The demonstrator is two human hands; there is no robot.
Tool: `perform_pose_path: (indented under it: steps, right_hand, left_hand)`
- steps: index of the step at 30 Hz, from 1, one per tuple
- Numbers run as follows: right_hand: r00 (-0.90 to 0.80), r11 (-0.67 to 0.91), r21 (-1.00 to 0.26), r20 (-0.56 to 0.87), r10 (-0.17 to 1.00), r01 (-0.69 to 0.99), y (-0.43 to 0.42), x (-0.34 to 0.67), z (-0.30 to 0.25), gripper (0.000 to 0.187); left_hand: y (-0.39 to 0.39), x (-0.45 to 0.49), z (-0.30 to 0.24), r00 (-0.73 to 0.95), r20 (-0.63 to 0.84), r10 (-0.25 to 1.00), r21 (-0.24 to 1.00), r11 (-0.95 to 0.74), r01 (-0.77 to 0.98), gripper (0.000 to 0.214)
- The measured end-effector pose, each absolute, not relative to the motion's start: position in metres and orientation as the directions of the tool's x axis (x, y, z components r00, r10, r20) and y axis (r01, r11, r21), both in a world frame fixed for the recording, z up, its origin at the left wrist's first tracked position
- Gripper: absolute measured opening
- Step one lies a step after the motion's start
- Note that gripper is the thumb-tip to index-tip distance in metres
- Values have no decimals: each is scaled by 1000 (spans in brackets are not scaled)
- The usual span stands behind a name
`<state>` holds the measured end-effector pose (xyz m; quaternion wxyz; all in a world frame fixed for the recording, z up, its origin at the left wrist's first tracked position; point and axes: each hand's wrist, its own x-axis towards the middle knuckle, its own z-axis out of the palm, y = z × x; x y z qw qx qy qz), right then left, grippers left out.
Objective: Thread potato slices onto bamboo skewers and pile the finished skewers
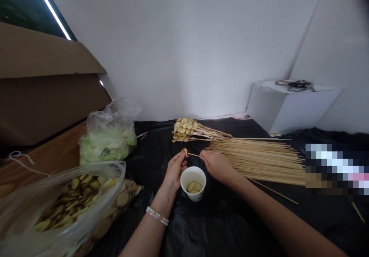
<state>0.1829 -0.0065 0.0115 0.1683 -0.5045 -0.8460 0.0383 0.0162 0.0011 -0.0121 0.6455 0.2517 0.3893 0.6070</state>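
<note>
Pinched in the fingers of my left hand (175, 168) is a potato slice (185, 151). My right hand (215, 164) grips a thin wooden skewer (193, 155), whose tip end meets the slice. Whether the point has gone through the slice I cannot tell. Just below and between both hands stands a white paper cup (194, 195) with a few potato slices (194, 187) at its bottom. Beyond my hands lies a pile of skewers threaded with potato slices (184, 127). Bare skewers (262, 157) are spread in a wide bundle beside my right hand.
At the left, an open plastic bag (115, 170) holds many potato slices, with a bag of pale green leafy vegetables (108, 143) behind. A black plastic sheet (184, 230) covers the work surface. A white box (276, 107) stands back right; cardboard (43, 95) is at left.
</note>
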Motion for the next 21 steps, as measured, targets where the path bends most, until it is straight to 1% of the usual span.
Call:
perform_pose_path:
  steps: [5, 9, 15, 21]
  right_hand:
    - [-449, 533, -246, 324, 833, 810, -6, 185, 10, 24]
    - [-449, 541, -210, 363, 816, 814, -6, 187, 10, 22]
    - [-462, 526, -140, 328, 824, 839, -5, 186, 6, 22]
    - [-452, 504, -163, 274, 849, 848, -10, 183, 10, 21]
  left_hand:
    - [4, 12, -12, -73, -213, 974, 761, 118, -638, 38]
    - [6, 8, -12, -129, -230, 965, 747, 91, -659, 38]
    - [5, 9, -12, -110, -219, 969, 746, 94, -659, 40]
    - [5, 9, -12, -99, -227, 969, 752, 109, -650, 38]
